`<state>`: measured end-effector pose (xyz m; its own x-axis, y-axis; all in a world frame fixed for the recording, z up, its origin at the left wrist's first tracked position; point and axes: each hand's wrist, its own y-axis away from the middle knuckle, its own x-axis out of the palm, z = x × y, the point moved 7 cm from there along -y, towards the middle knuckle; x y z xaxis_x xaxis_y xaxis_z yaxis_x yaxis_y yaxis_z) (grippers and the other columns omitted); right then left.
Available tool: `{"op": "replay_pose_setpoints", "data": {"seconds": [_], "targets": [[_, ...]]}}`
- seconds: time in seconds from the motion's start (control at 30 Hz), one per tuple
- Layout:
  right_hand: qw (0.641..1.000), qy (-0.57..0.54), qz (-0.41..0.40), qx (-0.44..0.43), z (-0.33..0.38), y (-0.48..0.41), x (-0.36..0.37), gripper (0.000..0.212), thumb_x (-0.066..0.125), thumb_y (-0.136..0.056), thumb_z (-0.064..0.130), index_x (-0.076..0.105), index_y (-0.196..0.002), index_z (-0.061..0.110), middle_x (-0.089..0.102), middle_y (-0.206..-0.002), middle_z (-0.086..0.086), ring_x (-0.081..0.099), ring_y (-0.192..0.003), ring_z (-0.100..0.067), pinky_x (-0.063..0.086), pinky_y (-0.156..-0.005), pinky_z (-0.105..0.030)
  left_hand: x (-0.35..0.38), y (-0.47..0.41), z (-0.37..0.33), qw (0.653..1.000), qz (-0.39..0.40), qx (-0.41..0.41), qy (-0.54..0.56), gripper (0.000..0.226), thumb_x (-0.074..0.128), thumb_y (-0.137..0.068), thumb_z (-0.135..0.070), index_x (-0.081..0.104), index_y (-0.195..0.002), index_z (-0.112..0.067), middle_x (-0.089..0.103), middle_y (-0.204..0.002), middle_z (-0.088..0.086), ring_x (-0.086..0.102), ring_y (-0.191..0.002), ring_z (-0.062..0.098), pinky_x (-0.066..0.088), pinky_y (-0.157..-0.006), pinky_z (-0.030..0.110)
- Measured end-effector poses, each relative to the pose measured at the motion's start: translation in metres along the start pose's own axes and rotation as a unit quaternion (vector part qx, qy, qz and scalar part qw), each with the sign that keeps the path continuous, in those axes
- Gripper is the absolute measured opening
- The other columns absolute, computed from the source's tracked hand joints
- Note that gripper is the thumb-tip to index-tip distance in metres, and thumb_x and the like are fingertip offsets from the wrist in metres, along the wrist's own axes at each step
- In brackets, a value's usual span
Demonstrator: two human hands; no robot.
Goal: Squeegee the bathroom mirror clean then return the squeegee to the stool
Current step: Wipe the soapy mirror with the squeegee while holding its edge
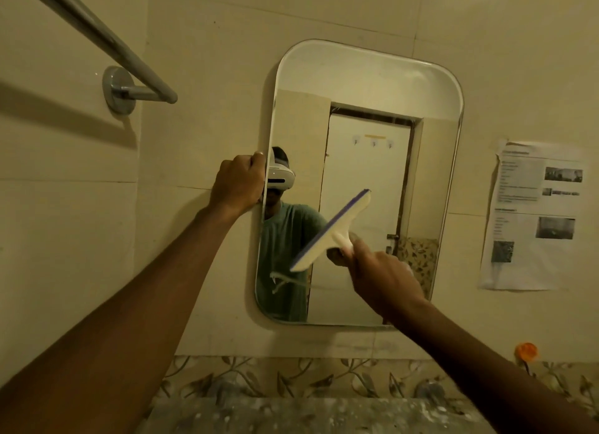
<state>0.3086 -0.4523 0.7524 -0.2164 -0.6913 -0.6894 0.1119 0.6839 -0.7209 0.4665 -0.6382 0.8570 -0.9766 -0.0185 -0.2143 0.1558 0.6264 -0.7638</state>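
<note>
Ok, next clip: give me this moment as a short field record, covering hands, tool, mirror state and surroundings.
left hand: gripping the left edge of the mirror
right hand: closed on the handle of the squeegee
squeegee: white with a purple blade, tilted diagonally in front of the mirror's middle; contact with the glass cannot be told
mirror state: white streak remains on the lower left of the glass
wall left: metal towel bar
wall right: printed paper sheet, orange hook below it
stool: not in view
</note>
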Motion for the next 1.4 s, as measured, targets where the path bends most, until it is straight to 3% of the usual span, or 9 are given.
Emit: {"op": "replay_pose_setpoints", "data": {"seconds": [0.17,0.37,0.5,0.6,0.7,0.87,1.1,1.3,1.4], "targets": [[0.994,0.085,0.056,0.026,-0.057,0.029,0.000,0.046,0.036,-0.102,0.037,0.037,-0.141,0.014,0.059,-0.074,0.007,0.055,-0.049,-0.005,0.040,-0.041,-0.012,-0.001,0.004,0.000,1.000,-0.009,0.006,0.004,0.043,0.031,-0.100,-0.032,0.060,-0.091,-0.001,0.060,-0.081,0.012,0.060,-0.071,0.022,0.041,-0.051,0.019],[0.999,0.034,0.040,0.012,-0.026,0.018,-0.001,0.043,0.031,-0.102,0.041,0.042,-0.136,0.017,0.052,-0.065,0.008,0.054,-0.048,-0.006,0.041,-0.042,-0.013,-0.001,0.013,0.003,1.000,-0.023,0.004,0.007,0.048,0.032,-0.097,-0.032,0.063,-0.081,0.001,0.067,-0.079,0.020,0.067,-0.076,0.034,0.058,-0.071,0.040],[0.998,0.007,-0.016,-0.059,0.012,-0.019,0.004,0.044,0.033,-0.103,0.043,0.043,-0.136,0.014,0.061,-0.124,-0.004,0.066,-0.083,-0.014,0.051,-0.062,-0.017,0.001,0.017,-0.001,0.999,-0.030,0.003,-0.012,0.044,0.032,-0.099,-0.030,0.058,-0.073,-0.004,0.061,-0.074,0.015,0.062,-0.076,0.031,0.048,-0.059,0.030],[0.998,-0.007,-0.028,-0.064,0.005,-0.027,0.007,0.046,0.038,-0.102,0.043,0.043,-0.137,0.013,0.057,-0.135,-0.008,0.066,-0.105,-0.021,0.056,-0.076,-0.028,0.001,0.020,-0.004,0.999,-0.040,0.000,-0.037,0.042,0.031,-0.100,-0.028,0.056,-0.077,-0.004,0.057,-0.077,0.012,0.053,-0.076,0.023,0.029,-0.050,0.017],[0.998,-0.013,-0.027,-0.058,-0.023,-0.003,0.012,0.049,0.037,-0.101,0.042,0.041,-0.139,0.012,0.058,-0.133,-0.009,0.068,-0.095,-0.016,0.038,-0.058,-0.004,0.002,0.018,0.000,0.999,-0.043,0.000,-0.020,0.045,0.031,-0.099,-0.032,0.055,-0.072,-0.005,0.061,-0.076,0.016,0.059,-0.076,0.029,0.046,-0.060,0.029],[1.000,0.015,-0.013,0.001,-0.058,0.032,0.020,0.072,0.014,-0.091,0.055,0.038,-0.143,0.010,0.063,-0.086,0.001,0.043,-0.045,0.002,0.031,-0.042,-0.007,0.001,0.019,0.002,0.999,-0.045,-0.019,0.001,0.048,0.029,-0.094,-0.037,0.057,-0.068,-0.008,0.066,-0.078,0.022,0.064,-0.082,0.040,0.055,-0.078,0.049],[0.995,-0.091,0.021,-0.023,0.000,0.015,0.032,0.027,0.035,-0.102,0.040,0.052,-0.113,0.021,0.056,-0.073,0.008,0.054,-0.053,-0.004,0.048,-0.051,-0.016,0.000,0.028,0.007,0.998,-0.033,-0.039,0.029,0.048,0.034,-0.093,-0.039,0.061,-0.070,-0.007,0.066,-0.077,0.020,0.065,-0.081,0.037,0.058,-0.073,0.049],[0.996,-0.071,0.005,-0.054,0.051,-0.004,0.060,0.028,0.038,-0.102,0.038,0.051,-0.114,0.016,0.063,-0.105,-0.005,0.064,-0.082,-0.018,0.058,-0.068,-0.032,-0.001,0.033,0.002,0.998,-0.025,-0.046,0.025,0.046,0.035,-0.095,-0.037,0.062,-0.072,-0.007,0.066,-0.078,0.020,0.066,-0.078,0.034,0.058,-0.071,0.050],[0.995,-0.056,0.061,-0.059,0.038,0.020,0.080,0.022,0.041,-0.102,0.036,0.049,-0.114,0.019,0.058,-0.086,0.005,0.049,-0.057,-0.004,0.048,-0.059,-0.022,-0.001,0.033,0.000,0.999,-0.024,-0.044,0.017,0.044,0.034,-0.094,-0.036,0.051,-0.057,-0.020,0.062,-0.070,0.014,0.065,-0.080,0.038,0.056,-0.074,0.051]]}}
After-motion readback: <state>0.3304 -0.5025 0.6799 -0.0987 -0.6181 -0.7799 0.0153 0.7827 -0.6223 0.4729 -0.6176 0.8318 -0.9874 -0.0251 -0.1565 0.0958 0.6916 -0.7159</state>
